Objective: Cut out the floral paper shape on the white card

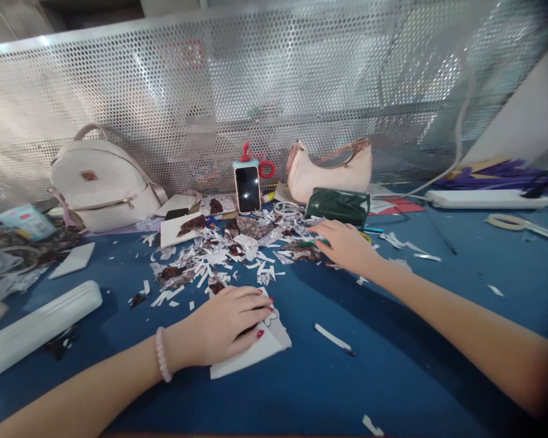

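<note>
My left grip (231, 322) lies spread flat on a white paper piece (256, 353) on the counter (393, 365); my right grip (344, 243) closes around a green pen (317, 243) amid paper scraps (219, 261).

The scene is viewed from a single head-worn camera, directed forward and down across the blue table (393, 365) toward the perforated metal screen (301, 91), at close range.

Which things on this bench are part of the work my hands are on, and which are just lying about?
In hand:
left hand pressing white paper piece
right hand reaching green tool
paper scraps

Lying about:
backpack
phone
pink bag
green pouch
power strip
</note>
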The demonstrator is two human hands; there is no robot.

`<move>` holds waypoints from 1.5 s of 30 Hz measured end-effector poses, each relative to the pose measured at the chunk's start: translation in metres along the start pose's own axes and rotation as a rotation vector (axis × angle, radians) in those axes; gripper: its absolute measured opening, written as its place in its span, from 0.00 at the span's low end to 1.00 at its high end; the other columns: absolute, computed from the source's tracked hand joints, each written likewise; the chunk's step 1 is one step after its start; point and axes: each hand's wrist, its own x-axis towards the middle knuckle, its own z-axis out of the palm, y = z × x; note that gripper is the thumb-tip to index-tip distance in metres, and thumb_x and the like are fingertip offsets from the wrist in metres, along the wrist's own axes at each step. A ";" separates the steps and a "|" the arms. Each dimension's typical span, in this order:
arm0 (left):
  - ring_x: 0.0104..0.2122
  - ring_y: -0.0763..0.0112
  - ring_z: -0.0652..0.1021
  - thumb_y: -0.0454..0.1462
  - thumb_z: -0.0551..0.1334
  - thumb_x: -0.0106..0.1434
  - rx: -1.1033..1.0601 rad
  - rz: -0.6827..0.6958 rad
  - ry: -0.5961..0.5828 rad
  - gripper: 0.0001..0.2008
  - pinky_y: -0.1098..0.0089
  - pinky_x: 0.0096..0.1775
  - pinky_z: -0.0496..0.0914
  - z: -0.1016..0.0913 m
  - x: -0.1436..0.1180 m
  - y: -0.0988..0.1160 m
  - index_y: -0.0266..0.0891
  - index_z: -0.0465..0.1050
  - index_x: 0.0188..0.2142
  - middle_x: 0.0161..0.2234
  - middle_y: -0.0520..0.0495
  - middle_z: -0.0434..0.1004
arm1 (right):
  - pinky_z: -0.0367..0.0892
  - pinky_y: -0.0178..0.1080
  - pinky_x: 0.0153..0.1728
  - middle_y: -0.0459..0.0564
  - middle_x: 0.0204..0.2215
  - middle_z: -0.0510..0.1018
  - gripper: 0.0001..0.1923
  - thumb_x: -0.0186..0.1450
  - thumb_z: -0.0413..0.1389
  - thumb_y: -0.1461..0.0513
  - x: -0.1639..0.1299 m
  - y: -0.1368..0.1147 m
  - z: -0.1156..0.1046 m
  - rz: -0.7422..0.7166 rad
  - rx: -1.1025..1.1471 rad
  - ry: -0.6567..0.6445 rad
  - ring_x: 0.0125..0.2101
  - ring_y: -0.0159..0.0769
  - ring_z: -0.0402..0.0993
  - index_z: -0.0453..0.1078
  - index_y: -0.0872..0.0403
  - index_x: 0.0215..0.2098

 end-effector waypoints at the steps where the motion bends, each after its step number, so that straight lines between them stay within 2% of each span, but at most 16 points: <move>1: 0.51 0.63 0.69 0.35 0.52 0.64 -0.014 0.011 0.010 0.16 0.61 0.52 0.65 0.000 0.000 0.000 0.39 0.68 0.50 0.50 0.46 0.71 | 0.63 0.45 0.39 0.56 0.42 0.72 0.14 0.64 0.44 0.62 0.000 0.000 0.001 -0.012 -0.014 -0.004 0.44 0.44 0.66 0.67 0.56 0.44; 8: 0.47 0.67 0.73 0.34 0.50 0.65 -0.010 0.098 0.023 0.14 0.63 0.49 0.66 0.001 -0.002 -0.001 0.38 0.69 0.47 0.46 0.46 0.74 | 0.64 0.40 0.39 0.55 0.40 0.75 0.15 0.64 0.42 0.66 0.002 0.008 0.002 0.051 -0.006 -0.140 0.41 0.41 0.70 0.70 0.57 0.40; 12: 0.45 0.67 0.73 0.34 0.51 0.65 0.005 0.111 0.024 0.12 0.64 0.48 0.66 0.000 -0.002 -0.001 0.36 0.69 0.45 0.45 0.47 0.75 | 0.64 0.39 0.37 0.52 0.42 0.75 0.17 0.64 0.42 0.65 0.003 0.012 -0.002 0.146 0.066 -0.200 0.39 0.41 0.73 0.68 0.56 0.45; 15: 0.43 0.68 0.73 0.33 0.51 0.65 -0.009 0.107 0.030 0.11 0.66 0.47 0.66 0.001 -0.002 -0.003 0.37 0.69 0.43 0.43 0.47 0.76 | 0.65 0.39 0.36 0.51 0.42 0.76 0.17 0.64 0.42 0.64 0.002 0.011 -0.005 0.151 0.059 -0.231 0.39 0.42 0.73 0.68 0.54 0.46; 21: 0.48 0.67 0.70 0.32 0.51 0.64 -0.016 0.122 0.033 0.14 0.65 0.51 0.63 0.000 -0.002 -0.006 0.35 0.66 0.48 0.48 0.45 0.72 | 0.64 0.37 0.33 0.53 0.42 0.73 0.15 0.63 0.43 0.64 0.001 0.017 -0.004 0.177 -0.015 -0.158 0.38 0.41 0.71 0.69 0.55 0.42; 24: 0.46 0.68 0.72 0.31 0.51 0.64 -0.017 0.168 0.049 0.12 0.66 0.49 0.64 0.000 -0.003 -0.007 0.36 0.67 0.46 0.45 0.46 0.75 | 0.63 0.37 0.32 0.55 0.40 0.73 0.15 0.62 0.45 0.63 0.000 0.021 0.000 0.203 -0.098 -0.173 0.38 0.42 0.71 0.68 0.57 0.44; 28: 0.42 0.68 0.73 0.31 0.53 0.64 -0.011 0.225 0.102 0.10 0.65 0.46 0.66 0.002 -0.004 -0.010 0.35 0.68 0.44 0.41 0.46 0.77 | 0.62 0.40 0.36 0.58 0.39 0.72 0.15 0.62 0.46 0.63 -0.002 0.023 0.009 0.206 -0.153 -0.192 0.40 0.45 0.68 0.67 0.60 0.45; 31: 0.43 0.68 0.73 0.32 0.53 0.64 -0.016 0.178 0.107 0.11 0.65 0.47 0.66 0.004 -0.004 -0.010 0.35 0.68 0.45 0.42 0.46 0.76 | 0.62 0.43 0.38 0.58 0.38 0.72 0.13 0.62 0.46 0.65 0.000 0.019 0.007 0.203 -0.125 -0.130 0.41 0.47 0.67 0.68 0.59 0.41; 33: 0.45 0.67 0.71 0.32 0.52 0.64 -0.024 0.096 0.091 0.12 0.65 0.48 0.66 0.004 -0.003 -0.010 0.35 0.68 0.46 0.45 0.45 0.74 | 0.62 0.43 0.39 0.57 0.37 0.72 0.11 0.61 0.46 0.67 0.001 0.007 -0.001 0.153 -0.003 -0.053 0.41 0.45 0.67 0.68 0.59 0.38; 35: 0.46 0.66 0.71 0.32 0.52 0.64 -0.033 0.029 0.082 0.13 0.65 0.49 0.66 0.004 -0.002 -0.009 0.35 0.69 0.46 0.46 0.43 0.73 | 0.61 0.40 0.41 0.55 0.35 0.72 0.08 0.60 0.47 0.67 -0.001 -0.015 -0.011 0.038 0.257 -0.002 0.39 0.40 0.67 0.68 0.58 0.35; 38: 0.47 0.64 0.71 0.33 0.52 0.64 -0.030 -0.005 0.096 0.13 0.64 0.49 0.67 0.005 0.000 -0.009 0.34 0.70 0.45 0.46 0.41 0.72 | 0.62 0.36 0.35 0.49 0.30 0.72 0.05 0.59 0.48 0.67 -0.011 -0.062 -0.025 -0.076 0.598 -0.103 0.32 0.34 0.67 0.66 0.55 0.30; 41: 0.46 0.64 0.72 0.34 0.51 0.64 -0.016 0.001 0.103 0.13 0.62 0.48 0.68 0.007 0.001 -0.010 0.34 0.70 0.44 0.45 0.42 0.73 | 0.60 0.36 0.35 0.47 0.29 0.70 0.03 0.57 0.51 0.67 -0.025 -0.103 -0.032 -0.220 0.675 -0.198 0.32 0.34 0.66 0.65 0.55 0.30; 45: 0.44 0.65 0.73 0.33 0.51 0.64 0.000 0.027 0.103 0.13 0.64 0.49 0.68 0.009 0.001 -0.009 0.32 0.71 0.43 0.42 0.42 0.75 | 0.57 0.39 0.35 0.49 0.30 0.70 0.02 0.58 0.51 0.67 -0.037 -0.122 -0.030 -0.315 0.575 -0.207 0.34 0.37 0.64 0.64 0.56 0.31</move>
